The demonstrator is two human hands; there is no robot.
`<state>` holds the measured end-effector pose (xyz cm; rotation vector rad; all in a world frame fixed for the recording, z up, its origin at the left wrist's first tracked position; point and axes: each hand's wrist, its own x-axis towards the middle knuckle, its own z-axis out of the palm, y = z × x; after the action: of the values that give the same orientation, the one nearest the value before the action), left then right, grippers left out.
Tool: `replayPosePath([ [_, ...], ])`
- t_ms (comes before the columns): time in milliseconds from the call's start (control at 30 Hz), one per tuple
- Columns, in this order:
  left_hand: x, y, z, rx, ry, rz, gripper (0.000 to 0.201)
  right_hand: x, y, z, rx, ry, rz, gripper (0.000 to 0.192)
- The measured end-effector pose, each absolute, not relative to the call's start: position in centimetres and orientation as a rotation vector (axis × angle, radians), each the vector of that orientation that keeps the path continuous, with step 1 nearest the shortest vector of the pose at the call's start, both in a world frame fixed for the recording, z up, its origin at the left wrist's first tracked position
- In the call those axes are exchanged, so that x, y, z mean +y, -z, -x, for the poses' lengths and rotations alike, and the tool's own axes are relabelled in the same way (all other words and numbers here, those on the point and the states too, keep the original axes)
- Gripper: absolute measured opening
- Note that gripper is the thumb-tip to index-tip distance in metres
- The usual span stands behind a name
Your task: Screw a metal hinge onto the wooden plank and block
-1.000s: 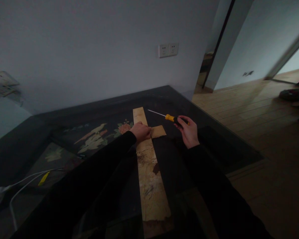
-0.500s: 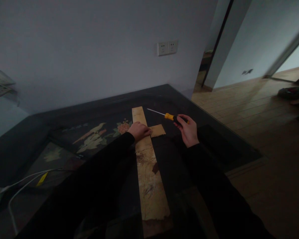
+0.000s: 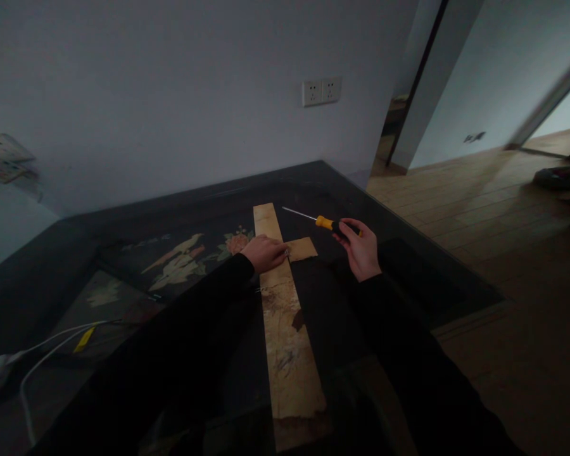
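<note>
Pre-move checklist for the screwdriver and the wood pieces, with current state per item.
1. Right hand grips the screwdriver by its handle: ok.
2. Screwdriver shaft points away from the left hand, toward the far wall: ok.
3. Left hand rests on the long wooden strip where the small wooden piece meets it: ok.
4. Small wooden piece lies flat beside the strip, right of the left hand: ok.
5. A screw or hole at the joint: cannot tell, too dark and small.
6. White cable lies on the dark table, far left, apart from both hands: ok.
</note>
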<state>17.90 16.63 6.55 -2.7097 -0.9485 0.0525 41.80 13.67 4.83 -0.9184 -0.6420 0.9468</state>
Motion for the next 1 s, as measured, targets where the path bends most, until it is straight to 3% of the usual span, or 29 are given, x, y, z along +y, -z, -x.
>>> replayPosePath([
  [500,17.4,-6.1,-18.4,-1.079,-0.052,2.787,0.025,13.9,-4.6,-42.0,-0.646,-0.96,0.914,0.028],
  [800,17.6,-6.7,-18.8,-1.207,-0.054,2.758,0.039,14.1,-4.3,-42.0,-0.667,-0.942,0.924,0.026],
  [1000,17.4,-7.0,-17.5,-1.396,0.034,2.736,0.035,13.9,-4.5,-41.9,-0.653,-0.948,0.917,0.026],
])
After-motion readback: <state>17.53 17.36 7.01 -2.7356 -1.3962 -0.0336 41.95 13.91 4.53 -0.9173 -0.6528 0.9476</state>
